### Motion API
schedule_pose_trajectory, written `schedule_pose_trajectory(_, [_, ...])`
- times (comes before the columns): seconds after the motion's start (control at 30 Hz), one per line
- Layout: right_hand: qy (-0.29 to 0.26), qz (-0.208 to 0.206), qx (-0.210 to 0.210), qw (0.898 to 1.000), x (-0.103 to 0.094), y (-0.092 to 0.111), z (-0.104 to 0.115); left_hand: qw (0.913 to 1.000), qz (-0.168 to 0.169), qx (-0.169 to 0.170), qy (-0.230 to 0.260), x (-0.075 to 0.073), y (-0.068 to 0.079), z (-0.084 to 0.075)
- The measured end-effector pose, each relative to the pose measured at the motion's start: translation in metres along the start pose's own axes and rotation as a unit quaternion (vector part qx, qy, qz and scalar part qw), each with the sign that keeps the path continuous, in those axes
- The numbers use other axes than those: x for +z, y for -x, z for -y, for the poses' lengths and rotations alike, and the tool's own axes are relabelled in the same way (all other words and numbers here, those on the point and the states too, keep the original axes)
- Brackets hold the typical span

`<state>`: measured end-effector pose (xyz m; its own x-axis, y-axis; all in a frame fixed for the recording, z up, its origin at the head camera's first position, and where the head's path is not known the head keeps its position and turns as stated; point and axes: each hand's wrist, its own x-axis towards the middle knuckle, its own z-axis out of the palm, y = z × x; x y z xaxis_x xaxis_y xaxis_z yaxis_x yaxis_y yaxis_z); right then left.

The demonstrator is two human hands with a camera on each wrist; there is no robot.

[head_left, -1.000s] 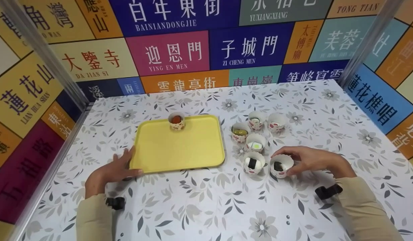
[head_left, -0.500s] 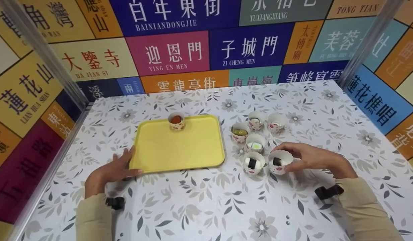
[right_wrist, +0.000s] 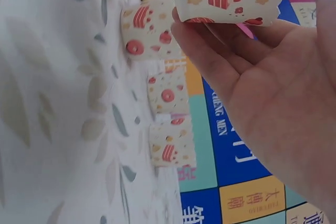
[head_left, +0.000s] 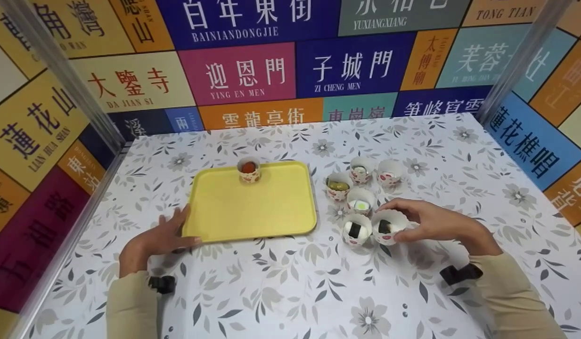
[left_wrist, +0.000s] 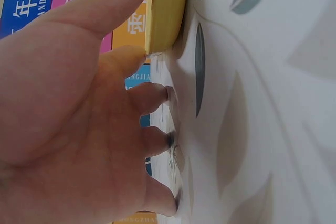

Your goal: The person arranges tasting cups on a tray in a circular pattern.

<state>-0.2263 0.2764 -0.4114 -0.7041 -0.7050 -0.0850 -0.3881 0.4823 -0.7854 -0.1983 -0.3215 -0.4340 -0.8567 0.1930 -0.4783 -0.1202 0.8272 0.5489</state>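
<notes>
Yellow tray, touched by spread left fingers, holds one cup; right fingers pinch another cup beside five others.

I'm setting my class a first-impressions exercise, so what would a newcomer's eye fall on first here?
Probably the wall of bright panels with large characters, across the back of the head view. Next, perhaps the yellow tray, left of centre on the floral tabletop, with a lone cup at its far edge. Then, right of the tray, the right grip holding a paper cup beside a cluster of cups.
</notes>
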Motion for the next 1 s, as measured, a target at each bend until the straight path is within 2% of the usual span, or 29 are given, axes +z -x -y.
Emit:
schedule_pose_trajectory(0.1, [0.004,0.004,0.000,1.000,0.002,0.000,0.005,1.0000,0.001,0.006,-0.005,0.000,0.000,0.000])
schedule_pose_trajectory(0.33, [-0.002,0.006,-0.023,1.000,0.005,-0.001,0.014,1.0000,-0.001,0.000,-0.005,0.000,0.000,0.001])
schedule_pose_trajectory(0.63, [-0.015,0.008,-0.029,0.999,0.009,-0.006,0.023,0.9999,-0.003,-0.013,0.000,0.000,-0.003,0.001])
schedule_pose_trajectory(0.87, [-0.013,-0.003,-0.028,1.000,0.011,-0.014,0.028,0.9987,-0.003,-0.046,0.022,0.002,-0.004,0.001])
schedule_pose_trajectory(1.0, [-0.038,-0.016,-0.022,0.999,0.013,-0.021,0.032,0.9998,-0.002,-0.017,0.014,0.001,-0.004,0.002])
